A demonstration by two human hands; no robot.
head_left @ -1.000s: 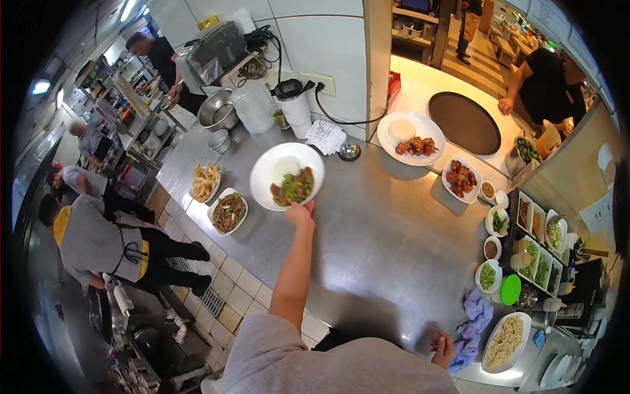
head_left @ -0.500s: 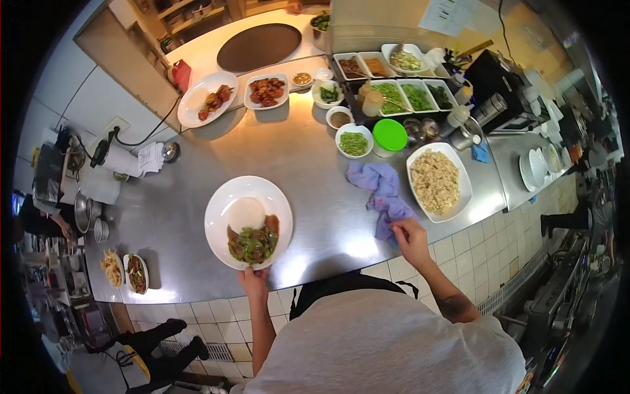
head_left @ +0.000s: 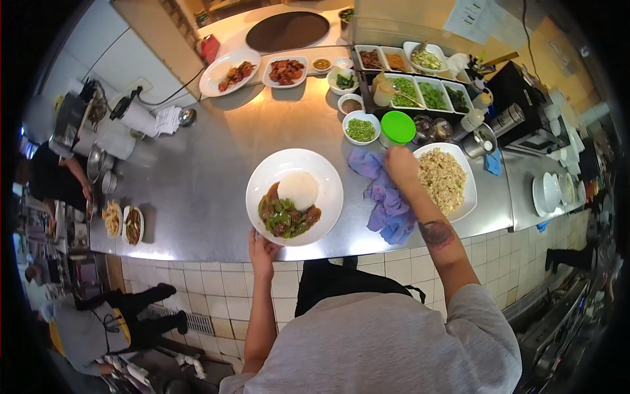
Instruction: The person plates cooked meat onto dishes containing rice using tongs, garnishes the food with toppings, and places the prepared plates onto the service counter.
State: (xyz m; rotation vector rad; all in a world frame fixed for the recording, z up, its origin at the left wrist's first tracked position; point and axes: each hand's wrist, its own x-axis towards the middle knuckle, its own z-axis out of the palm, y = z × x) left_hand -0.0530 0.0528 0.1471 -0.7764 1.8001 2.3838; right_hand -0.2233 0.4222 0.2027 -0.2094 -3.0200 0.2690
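Observation:
My left hand (head_left: 264, 252) grips the near rim of a round white plate (head_left: 330, 220), thumb and fingers at its edge. On the plate sit a mound of white rice (head_left: 298, 190) and a brown-sauced dish with green pieces (head_left: 286, 217). My right hand (head_left: 402, 167) is closed over the right side of a crumpled purple cloth (head_left: 388, 203), between the green-lidded tub (head_left: 398, 127) and a white dish of fried rice (head_left: 442, 180). Its fingertips are hidden, so what they hold does not show.
Bowls of chopped greens (head_left: 360, 129) and a rack of topping trays (head_left: 433, 96) line the back right. Two dishes of glazed meat (head_left: 285, 71) stand at the back. Two small dishes (head_left: 133, 226) sit at the left edge. Co-workers (head_left: 98, 322) stand at the left.
The plate has moved right, closer to the cloth, and turned slightly clockwise with my left hand on its rim. My right hand has gone from the cloth's near end to its far right side.

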